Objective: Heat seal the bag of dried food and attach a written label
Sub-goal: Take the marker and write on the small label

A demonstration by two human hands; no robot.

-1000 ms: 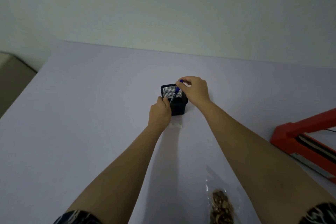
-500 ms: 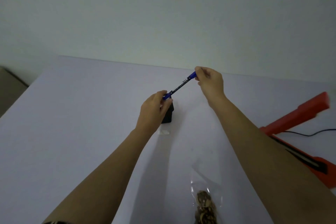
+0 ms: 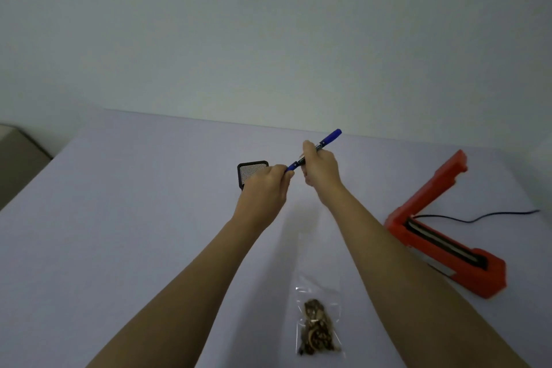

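Left hand (image 3: 264, 188) pinched the lower cap end of the marker pen (image 3: 328, 139); right hand (image 3: 321, 172) gripped its barrel. Bag of dried food (image 3: 318, 323) lay at 6 o'clock, heat sealer (image 3: 442, 227) stood open at 4. Likely uncapping for label-writing; next calls for a straight pull apart.

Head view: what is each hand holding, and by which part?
Both hold one blue pen: the left hand pinches its lower end, the right hand grips its middle.

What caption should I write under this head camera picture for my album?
Left hand and right hand grip a blue pen over the table; dried-food bag and open orange sealer wait nearby.
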